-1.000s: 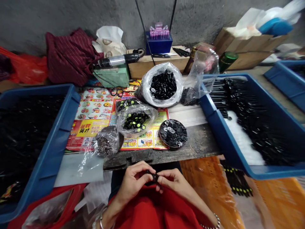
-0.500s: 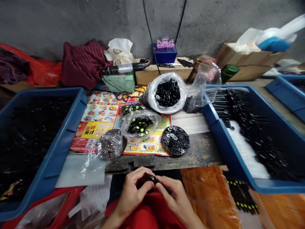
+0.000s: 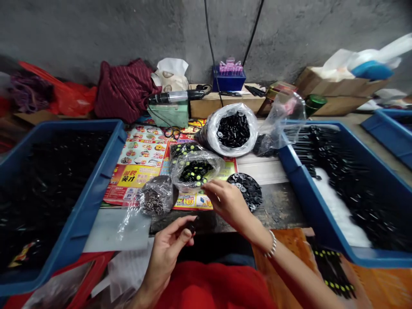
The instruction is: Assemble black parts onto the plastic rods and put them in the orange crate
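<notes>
My left hand (image 3: 170,240) is closed on a small glossy black plastic part (image 3: 192,224), pinched between thumb and fingers just in front of the table edge. Over the table, my right hand (image 3: 227,201) has its fingers loosely bent and a little apart, with nothing visible in them. Its fingertips are at the near right rim of a clear plastic bag (image 3: 180,182) of black pieces with yellow-green dots (image 3: 195,171). Behind its wrist and knuckles, a round dish of flat black discs (image 3: 247,189) is partly hidden. A bag of small metal screws (image 3: 154,201) lies to the left.
A larger bag of black parts (image 3: 236,131) stands behind. Blue bins flank the table, the left bin (image 3: 107,161) with dark parts, the right bin (image 3: 296,180) with long black pieces. A power screwdriver (image 3: 177,96) rests on a green box (image 3: 170,115).
My right hand has left the black part and moved forward to the dotted-piece bag. The left hand keeps the part and has shifted slightly left. The view has shifted a little.
</notes>
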{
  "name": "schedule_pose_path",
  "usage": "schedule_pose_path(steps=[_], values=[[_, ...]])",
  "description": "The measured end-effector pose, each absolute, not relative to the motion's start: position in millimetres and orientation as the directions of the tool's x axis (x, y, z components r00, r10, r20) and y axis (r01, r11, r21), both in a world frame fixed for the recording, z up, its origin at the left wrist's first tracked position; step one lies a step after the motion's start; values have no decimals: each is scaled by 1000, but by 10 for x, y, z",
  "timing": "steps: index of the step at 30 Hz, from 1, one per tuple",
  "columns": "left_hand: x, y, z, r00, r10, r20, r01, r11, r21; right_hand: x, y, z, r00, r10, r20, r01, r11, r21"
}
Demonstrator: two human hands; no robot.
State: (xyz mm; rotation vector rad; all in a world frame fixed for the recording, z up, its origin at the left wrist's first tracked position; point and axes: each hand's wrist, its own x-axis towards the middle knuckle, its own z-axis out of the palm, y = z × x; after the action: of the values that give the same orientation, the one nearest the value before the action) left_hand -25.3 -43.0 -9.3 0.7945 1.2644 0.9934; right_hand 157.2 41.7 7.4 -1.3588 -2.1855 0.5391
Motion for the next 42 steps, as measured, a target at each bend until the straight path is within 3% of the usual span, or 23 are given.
schedule_pose_path(steps=[3,5,15,17,19,21,23,26,34,42], values=[[-262,-428,-90,5,917,-399,-184,393,901,1413,813,70,-399,904,152,825,427,-371],[-265,-422,-85,9,910,-414,-193,408,892,1336,959,9,-408,903,134,841,429,-329],[-227,-351,-85,63,890,-451,-257,451,855,1385,963,-55,-378,910,173,796,415,-440],[-225,-352,-91,85,885,-457,-276,462,843,1443,858,10,-330,918,221,694,394,-602],[-221,-361,-99,115,882,-457,-296,470,832,1515,677,52,-206,954,216,417,285,-863],[-205,-370,-107,151,881,-448,-315,473,823,1593,432,46,-101,993,55,88,64,-994],[-172,-374,-113,186,878,-441,-331,479,813,1659,166,-15,-85,988,-127,-97,-135,-986],[-97,-377,-125,226,864,-451,-352,504,789,1698,-169,-176,-108,956,-273,-246,-292,-924],[33,-439,-168,219,856,-469,-355,518,778,1620,-413,-386,-114,905,-410,-370,-421,-828],[43,-439,-148,198,847,-493,-338,531,777,1583,-440,-338,-109,896,-430,-391,-437,-810]])
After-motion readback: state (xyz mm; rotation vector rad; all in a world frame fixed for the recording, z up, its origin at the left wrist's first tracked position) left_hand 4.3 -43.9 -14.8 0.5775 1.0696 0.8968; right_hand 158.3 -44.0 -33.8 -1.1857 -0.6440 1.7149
